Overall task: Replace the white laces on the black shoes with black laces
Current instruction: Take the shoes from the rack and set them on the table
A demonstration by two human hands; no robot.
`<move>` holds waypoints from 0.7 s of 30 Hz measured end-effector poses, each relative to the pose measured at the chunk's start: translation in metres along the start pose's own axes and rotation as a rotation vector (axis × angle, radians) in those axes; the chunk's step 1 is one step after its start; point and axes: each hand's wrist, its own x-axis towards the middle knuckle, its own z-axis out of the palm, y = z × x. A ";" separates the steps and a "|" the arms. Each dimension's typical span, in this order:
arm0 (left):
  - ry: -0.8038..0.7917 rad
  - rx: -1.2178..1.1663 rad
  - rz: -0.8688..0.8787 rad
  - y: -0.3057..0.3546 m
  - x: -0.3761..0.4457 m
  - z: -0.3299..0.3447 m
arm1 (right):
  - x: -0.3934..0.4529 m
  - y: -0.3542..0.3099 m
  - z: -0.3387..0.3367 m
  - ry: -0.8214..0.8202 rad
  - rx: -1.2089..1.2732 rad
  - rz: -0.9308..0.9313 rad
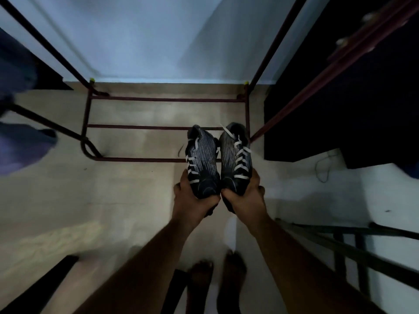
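1. Left hand [195, 198]: at about 6 o'clock of the left shoe [203, 162], fingers wrapped round its near end, thumb up the outer edge. Grasping firmly, nothing slack.
2. The left shoe is held in the air over the floor [68, 189], far end pointing to 12 o'clock, just in front of the low metal rack [158, 126]. Striped black upper, white lace [191, 158] still threaded along its 9 o'clock side. It looks light, and probably soft in the upper with a stiffer sole, so one hand carries it easily.
3. The two shoes touch along their inner edges. You could keep them pressed together as a pair while you carry them.
4. Right shoe [235, 155]: same attitude, far end toward 12 o'clock. Its white lace [241, 152] crosses in rungs up the middle, with a loose end flicking out near 11 o'clock.
5. Right hand [246, 196]: at 6 o'clock of the right shoe, fingers curled round its near end, clasping it.
6. Handling judgement: grip each shoe by the sole and near end as now; avoid squeezing the upper, which is likely to fold. Laces are limp and thin, best taken by the tips in a pinch and drawn out eyelet by eyelet.
7. No black laces visible in this dim, blurred view. Neither shoe is unlaced yet.
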 end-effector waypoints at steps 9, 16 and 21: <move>-0.021 0.081 0.039 0.097 -0.212 -0.094 | -0.207 -0.046 -0.071 0.031 0.129 0.116; -0.089 0.200 0.199 0.175 -0.344 -0.146 | -0.357 -0.084 -0.134 0.132 0.286 0.093; -0.188 0.295 0.408 0.225 -0.413 -0.131 | -0.429 -0.078 -0.195 0.277 0.382 0.020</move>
